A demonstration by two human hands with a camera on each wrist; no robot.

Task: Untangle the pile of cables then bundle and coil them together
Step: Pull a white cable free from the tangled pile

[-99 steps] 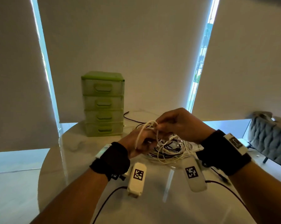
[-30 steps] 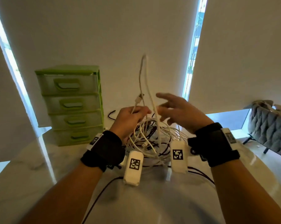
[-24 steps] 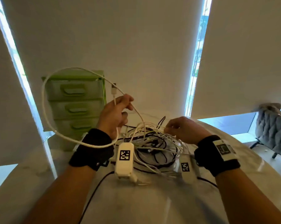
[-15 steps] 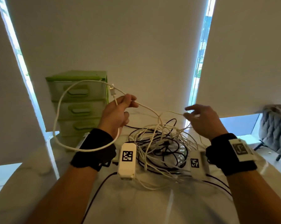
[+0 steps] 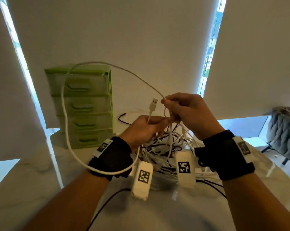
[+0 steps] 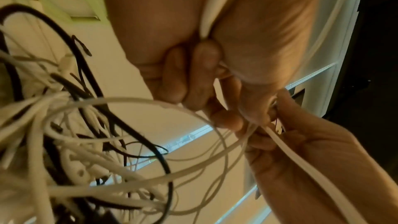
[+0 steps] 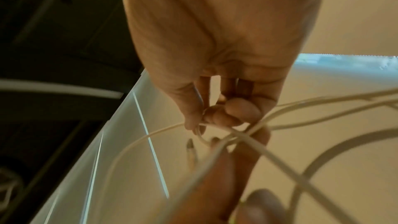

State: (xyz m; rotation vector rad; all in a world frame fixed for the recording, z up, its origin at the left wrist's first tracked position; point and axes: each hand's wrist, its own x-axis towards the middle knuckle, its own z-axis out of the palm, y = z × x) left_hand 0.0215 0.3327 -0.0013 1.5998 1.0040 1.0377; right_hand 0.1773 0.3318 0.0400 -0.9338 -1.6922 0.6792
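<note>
A tangled pile of white and black cables (image 5: 164,147) lies on the marble table (image 5: 32,189), also filling the left of the left wrist view (image 6: 64,142). My left hand (image 5: 157,125) grips a white cable just below its USB plug (image 5: 153,104), fingers curled round it (image 6: 193,83). My right hand (image 5: 166,101) pinches the same white cable (image 5: 64,104) just right of the plug, thumb and fingertips closed on it (image 7: 202,122). From that pinch the cable arcs up, left over the drawers, down and under my left wrist. Both hands hover just above the pile, almost touching.
A green four-drawer plastic unit (image 5: 84,104) stands at the back left of the table. A black cable end (image 5: 122,117) lies behind the pile. A grey quilted chair (image 5: 284,130) sits beyond the table's right edge. Window blinds hang behind.
My right hand has come left from open air and taken hold of the white cable beside the plug. My left hand has dropped lower toward the pile, and the loop has swung up.
</note>
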